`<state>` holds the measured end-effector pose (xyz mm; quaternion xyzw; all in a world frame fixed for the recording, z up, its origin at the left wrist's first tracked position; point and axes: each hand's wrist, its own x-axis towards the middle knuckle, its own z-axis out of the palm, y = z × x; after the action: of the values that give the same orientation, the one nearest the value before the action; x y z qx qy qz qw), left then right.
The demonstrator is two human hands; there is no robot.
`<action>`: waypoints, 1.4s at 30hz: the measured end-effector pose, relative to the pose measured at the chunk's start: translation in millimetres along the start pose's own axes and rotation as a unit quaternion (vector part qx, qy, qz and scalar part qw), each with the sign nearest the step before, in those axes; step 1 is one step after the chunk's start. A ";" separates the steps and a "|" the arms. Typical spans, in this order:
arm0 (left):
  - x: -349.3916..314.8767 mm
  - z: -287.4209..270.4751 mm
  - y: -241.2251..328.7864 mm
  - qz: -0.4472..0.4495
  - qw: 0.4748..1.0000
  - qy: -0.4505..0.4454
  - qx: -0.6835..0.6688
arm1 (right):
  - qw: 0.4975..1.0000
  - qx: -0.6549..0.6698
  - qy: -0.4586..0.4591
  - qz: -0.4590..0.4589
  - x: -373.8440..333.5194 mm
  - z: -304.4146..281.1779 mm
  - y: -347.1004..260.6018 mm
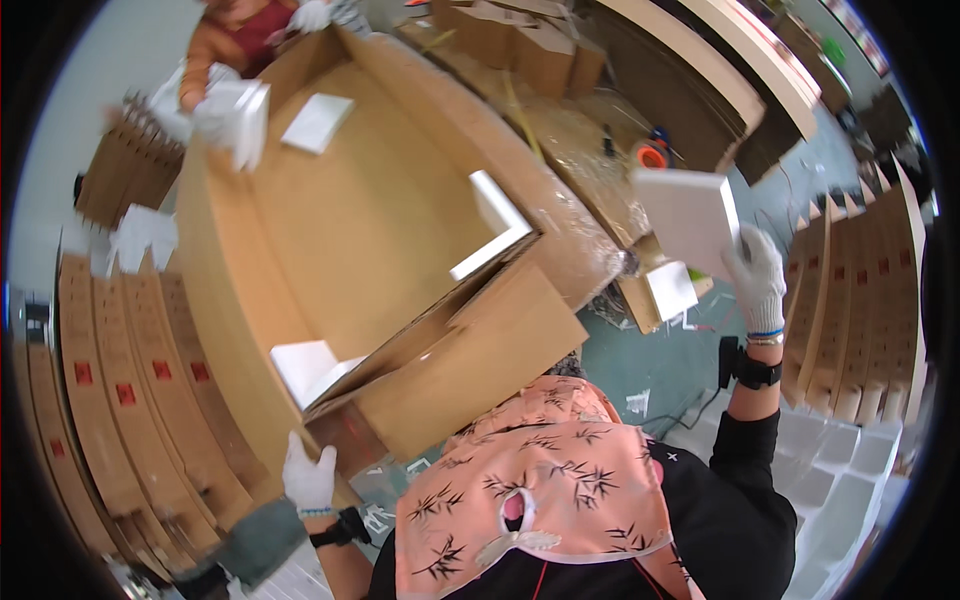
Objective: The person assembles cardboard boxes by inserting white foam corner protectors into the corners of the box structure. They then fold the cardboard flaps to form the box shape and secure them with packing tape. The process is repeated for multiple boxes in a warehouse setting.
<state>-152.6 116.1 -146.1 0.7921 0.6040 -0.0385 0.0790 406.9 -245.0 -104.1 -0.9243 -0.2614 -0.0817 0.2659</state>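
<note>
My right hand, in a white knit glove, grips the edge of a white foam block held up right of the carton. My left hand, gloved too, is beside the carton's near left corner, thumb and fingers apart; whether it touches the cardboard, I cannot tell. The long, open brown carton has a near end flap folded outward. White foam corner pieces sit inside its near left corner and near right corner. A flat white foam piece lies toward the far end.
Across the carton, another person's gloved hand holds a white foam block. Flattened cartons stand in rows at left, more at right. Orange tape lies on a wrapped stack; a white foam piece rests near it. White foam trays are behind my right arm.
</note>
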 end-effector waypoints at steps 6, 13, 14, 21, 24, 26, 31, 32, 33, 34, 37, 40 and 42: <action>-6.9 3.0 -16.4 0.029 0.999 0.002 -0.023 | 0.914 0.163 0.029 -0.370 37.4 59.4 -263.1; -15.3 -0.4 -25.0 0.051 0.994 -0.008 -0.097 | 0.788 -0.078 -0.252 -0.557 -7.7 168.2 -323.8; -16.8 2.5 -28.7 0.054 0.993 -0.003 -0.104 | 0.783 -0.085 -0.266 -0.556 -15.4 182.4 -317.9; -18.7 16.2 -35.9 0.067 0.991 0.021 -0.112 | 0.807 -0.008 -0.283 -0.519 -29.9 205.2 -292.9; -18.8 17.6 -36.6 0.064 0.994 0.028 -0.088 | 0.816 0.021 -0.172 -0.552 -44.1 200.2 -290.4; -20.7 21.0 -34.4 0.060 0.995 0.040 -0.068 | 0.825 0.056 -0.162 -0.539 -44.8 189.1 -280.9; -37.4 12.1 7.3 0.019 0.997 0.073 -0.012 | 0.855 0.122 -0.141 -0.485 -15.8 147.8 -227.3; -42.5 14.9 17.0 0.026 0.995 0.091 -0.016 | 0.862 0.139 -0.128 -0.471 -4.3 132.5 -208.8; -46.8 16.9 30.2 0.034 0.993 0.109 -0.019 | 0.877 0.131 -0.096 -0.453 7.2 122.6 -180.3; -51.1 16.5 42.2 0.066 0.990 0.122 -0.022 | 0.894 0.118 -0.079 -0.425 16.5 114.6 -153.2; -70.9 31.3 102.3 0.131 0.985 0.070 -0.089 | 0.943 0.057 -0.028 -0.326 56.2 100.0 -48.2; -67.7 77.4 144.3 0.149 0.984 -0.077 -0.053 | 0.977 0.027 0.076 -0.198 100.7 73.1 66.1; -68.1 102.8 149.4 0.114 0.982 -0.151 -0.013 | 0.982 0.005 0.143 -0.127 130.9 54.0 116.1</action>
<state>-23.4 -4.8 -224.9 0.8396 0.4914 -0.1412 0.1833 580.0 -242.4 -163.8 -0.8612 -0.3360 -0.2445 0.2927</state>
